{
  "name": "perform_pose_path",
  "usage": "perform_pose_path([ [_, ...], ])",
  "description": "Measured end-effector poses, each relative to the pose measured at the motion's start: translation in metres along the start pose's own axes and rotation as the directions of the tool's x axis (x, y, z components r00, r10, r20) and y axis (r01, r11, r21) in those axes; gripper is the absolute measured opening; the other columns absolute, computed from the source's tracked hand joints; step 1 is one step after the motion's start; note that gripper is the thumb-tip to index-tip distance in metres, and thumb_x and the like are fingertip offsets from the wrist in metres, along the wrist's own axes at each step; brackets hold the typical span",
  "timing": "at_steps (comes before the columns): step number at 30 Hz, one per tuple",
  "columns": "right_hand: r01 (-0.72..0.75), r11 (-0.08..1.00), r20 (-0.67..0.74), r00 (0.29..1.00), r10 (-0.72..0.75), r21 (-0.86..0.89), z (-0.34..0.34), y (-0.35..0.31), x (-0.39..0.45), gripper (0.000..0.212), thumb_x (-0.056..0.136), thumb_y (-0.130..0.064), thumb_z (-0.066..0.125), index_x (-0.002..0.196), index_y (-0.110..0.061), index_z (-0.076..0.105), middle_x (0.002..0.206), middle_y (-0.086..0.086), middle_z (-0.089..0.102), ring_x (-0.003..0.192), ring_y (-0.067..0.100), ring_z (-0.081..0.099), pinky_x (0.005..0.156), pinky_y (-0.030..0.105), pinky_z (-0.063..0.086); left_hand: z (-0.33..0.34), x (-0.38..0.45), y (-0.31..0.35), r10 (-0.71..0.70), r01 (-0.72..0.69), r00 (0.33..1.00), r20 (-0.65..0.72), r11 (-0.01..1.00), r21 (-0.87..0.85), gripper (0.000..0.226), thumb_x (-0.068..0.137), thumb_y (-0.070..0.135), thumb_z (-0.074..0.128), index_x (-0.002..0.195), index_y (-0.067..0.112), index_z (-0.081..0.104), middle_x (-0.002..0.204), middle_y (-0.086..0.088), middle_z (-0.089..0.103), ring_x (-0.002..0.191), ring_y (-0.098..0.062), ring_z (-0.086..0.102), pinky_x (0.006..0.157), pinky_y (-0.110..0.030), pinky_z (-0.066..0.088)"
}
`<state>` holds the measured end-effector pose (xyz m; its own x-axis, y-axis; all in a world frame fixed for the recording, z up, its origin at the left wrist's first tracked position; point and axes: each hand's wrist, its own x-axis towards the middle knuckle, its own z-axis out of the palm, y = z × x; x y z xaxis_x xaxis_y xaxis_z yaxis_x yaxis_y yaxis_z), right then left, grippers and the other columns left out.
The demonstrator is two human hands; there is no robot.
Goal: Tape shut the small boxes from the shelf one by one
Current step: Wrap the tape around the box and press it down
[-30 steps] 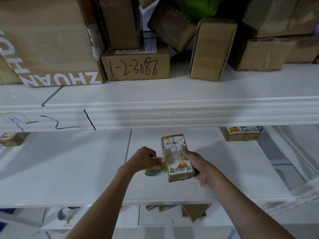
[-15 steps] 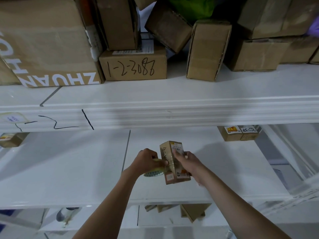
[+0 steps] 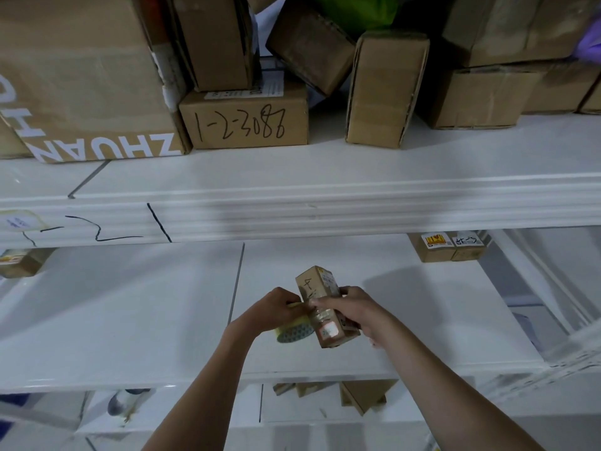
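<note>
The small brown cardboard box with white labels (image 3: 323, 307) is held in the air above the white shelf (image 3: 130, 320), gripped around its middle by the right hand (image 3: 353, 309). The left hand (image 3: 276, 307) holds the yellowish roll of clear tape (image 3: 292, 330), touching the box's side. The box seems light and stiff, but the taped middle may be slippery, so bare cardboard edges are the better place to hold.

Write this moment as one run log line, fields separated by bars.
step: taping small box | left hand: holds tape roll | right hand: grips box, over middle shelf | tape: around box middle
</note>
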<state>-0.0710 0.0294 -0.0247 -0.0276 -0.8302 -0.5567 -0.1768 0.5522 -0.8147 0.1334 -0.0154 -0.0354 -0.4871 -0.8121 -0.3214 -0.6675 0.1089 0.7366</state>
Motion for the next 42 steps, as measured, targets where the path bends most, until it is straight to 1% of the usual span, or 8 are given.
perform_pose_path([
  [3,-0.032,0.999,-0.028,0.999,0.032,0.001,-0.010,0.002,0.001,0.043,0.068,-0.039,0.089,0.102,-0.019,0.070,0.082,-0.001,0.079,0.072,0.015,0.076,0.055,0.024,0.058,-0.009,-0.003,-0.007,0.008,-0.009,1.000,-0.012,0.996,-0.092,0.041,0.096,0.040,0.064,0.060,0.021,0.064,0.061,0.008,0.059,0.060,-0.008,0.054,0.061,-0.025,0.042],
  [10,-0.060,0.998,-0.024,0.998,0.060,-0.005,-0.018,0.010,0.005,0.049,0.065,-0.041,0.090,0.103,-0.016,0.071,0.080,0.002,0.078,0.071,0.017,0.076,0.049,0.023,0.055,-0.018,0.005,-0.014,0.054,-0.052,0.997,0.054,0.998,-0.035,0.029,0.086,0.037,0.077,0.058,0.037,0.068,0.057,0.016,0.057,0.056,-0.002,0.047,0.056,-0.016,0.036],
  [15,-0.039,0.999,-0.007,0.999,0.040,0.028,-0.024,0.012,0.005,0.042,0.069,-0.038,0.088,0.103,-0.019,0.072,0.082,0.001,0.079,0.072,0.017,0.077,0.054,0.025,0.057,-0.015,0.010,-0.026,0.016,-0.011,0.999,-0.040,0.991,0.131,0.030,0.080,0.046,0.080,0.056,0.036,0.065,0.060,0.014,0.061,0.061,-0.005,0.058,0.057,-0.018,0.043],
  [19,-0.015,0.998,0.009,1.000,0.015,0.058,-0.028,0.008,0.005,0.039,0.071,-0.036,0.088,0.103,-0.021,0.071,0.083,0.001,0.079,0.072,0.016,0.076,0.051,0.023,0.056,-0.010,0.011,-0.026,-0.019,0.036,0.995,-0.093,0.984,0.177,0.040,0.078,0.054,0.078,0.071,0.015,0.072,0.064,0.006,0.062,0.058,-0.006,0.055,0.051,-0.014,0.040],
  [23,0.009,0.994,0.024,1.000,-0.012,0.111,-0.029,0.008,0.002,0.044,0.067,-0.036,0.090,0.105,-0.022,0.071,0.083,0.002,0.079,0.071,0.017,0.076,0.047,0.024,0.055,-0.010,0.013,-0.023,-0.056,0.078,0.993,-0.103,0.970,0.229,0.049,0.080,0.059,0.074,0.055,0.020,0.056,0.055,0.009,0.050,0.051,-0.006,0.046,0.045,-0.010,0.030],
  [34,0.058,0.951,0.171,0.979,-0.114,0.302,-0.015,0.004,0.001,0.052,0.076,-0.043,0.082,0.121,-0.018,0.072,0.115,0.013,0.074,0.108,0.033,0.070,0.097,0.048,0.055,-0.011,0.021,0.000,-0.045,0.063,0.995,-0.092,0.979,0.196,0.056,0.087,0.050,0.072,0.055,0.013,0.045,0.054,0.003,0.038,0.051,-0.011,0.035,0.052,-0.021,0.031],
  [38,0.009,0.937,0.197,0.977,-0.083,0.350,-0.009,0.004,-0.001,0.055,0.076,-0.044,0.081,0.122,-0.015,0.071,0.117,0.014,0.073,0.106,0.032,0.071,0.089,0.043,0.058,-0.009,0.020,0.000,-0.017,0.040,0.994,-0.110,0.976,0.216,0.051,0.087,0.046,0.074,0.056,0.013,0.048,0.054,0.004,0.041,0.053,-0.011,0.038,0.052,-0.018,0.031],
  [42,-0.063,0.923,0.210,0.977,-0.020,0.380,-0.006,0.007,-0.002,0.039,0.091,-0.041,0.068,0.119,-0.015,0.072,0.113,0.012,0.074,0.092,0.025,0.073,0.073,0.035,0.059,-0.003,0.019,-0.003,-0.004,0.036,0.984,-0.176,0.984,0.174,0.052,0.078,0.054,0.078,0.051,0.023,0.047,0.051,0.008,0.043,0.049,-0.006,0.042,0.050,-0.017,0.033],
])
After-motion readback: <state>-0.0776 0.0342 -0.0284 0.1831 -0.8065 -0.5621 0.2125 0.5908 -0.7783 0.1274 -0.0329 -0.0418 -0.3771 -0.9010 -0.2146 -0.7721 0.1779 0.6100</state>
